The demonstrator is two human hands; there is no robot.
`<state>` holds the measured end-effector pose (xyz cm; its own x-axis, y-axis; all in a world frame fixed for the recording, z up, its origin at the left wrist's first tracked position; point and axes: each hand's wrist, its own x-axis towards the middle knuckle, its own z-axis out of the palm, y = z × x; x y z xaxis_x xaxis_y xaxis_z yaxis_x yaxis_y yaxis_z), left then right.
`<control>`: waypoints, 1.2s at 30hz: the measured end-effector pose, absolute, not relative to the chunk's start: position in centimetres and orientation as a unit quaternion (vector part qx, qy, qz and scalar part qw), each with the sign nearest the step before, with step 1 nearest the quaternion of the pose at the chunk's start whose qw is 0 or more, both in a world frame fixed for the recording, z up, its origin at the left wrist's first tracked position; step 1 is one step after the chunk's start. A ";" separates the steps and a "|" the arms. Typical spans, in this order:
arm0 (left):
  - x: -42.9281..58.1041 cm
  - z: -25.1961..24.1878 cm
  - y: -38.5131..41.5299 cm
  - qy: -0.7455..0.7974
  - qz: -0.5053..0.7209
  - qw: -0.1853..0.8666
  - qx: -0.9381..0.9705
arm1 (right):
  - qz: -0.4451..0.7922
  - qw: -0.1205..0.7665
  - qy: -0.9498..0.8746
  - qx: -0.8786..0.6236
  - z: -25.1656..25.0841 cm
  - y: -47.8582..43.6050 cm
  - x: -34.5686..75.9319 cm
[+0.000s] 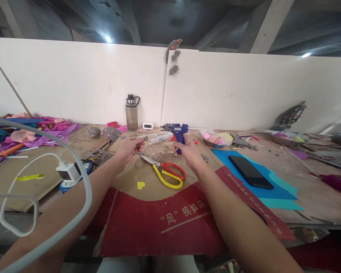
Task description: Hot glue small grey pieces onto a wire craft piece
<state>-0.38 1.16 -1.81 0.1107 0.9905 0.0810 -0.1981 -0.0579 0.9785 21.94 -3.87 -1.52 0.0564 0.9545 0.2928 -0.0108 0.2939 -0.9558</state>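
Note:
My right hand [188, 149] is wrapped round the handle of a blue hot glue gun [180, 132], whose nozzle points left. To the left of it, my left hand [131, 147] pinches a small greyish piece [146, 138], too small to name. Scissors [167, 175] with one red and one yellow handle lie open on the cardboard [147, 223] below my hands. Near them rests a yellow paper heart [141, 185]. White glue sticks or strips [161, 138] lie behind, between my hands.
A water bottle [131, 113] and a small clock [147, 126] stand by the white partition. A black phone [250, 171] lies on blue sheets [272, 192] at right. A white cable [88, 197] loops across the left foreground, near a charger [68, 172]. Felt scraps [49, 132] pile up far left.

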 end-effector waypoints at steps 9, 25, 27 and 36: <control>-0.3 -1.2 0.6 0.426 0.540 0.558 0.465 | 0.402 0.550 -0.619 -0.391 -0.5 -6.0 20.6; -0.1 0.8 -0.5 0.411 0.549 0.608 0.401 | 0.293 0.498 -0.686 -0.442 -1.3 -6.5 20.5; -0.1 0.8 -0.6 0.411 0.545 0.609 0.403 | 0.277 0.496 -0.691 -0.447 -1.5 -6.4 20.6; 0.1 1.0 -0.7 0.404 0.541 0.617 0.405 | 0.231 0.505 -0.704 -0.444 -1.9 -5.8 20.9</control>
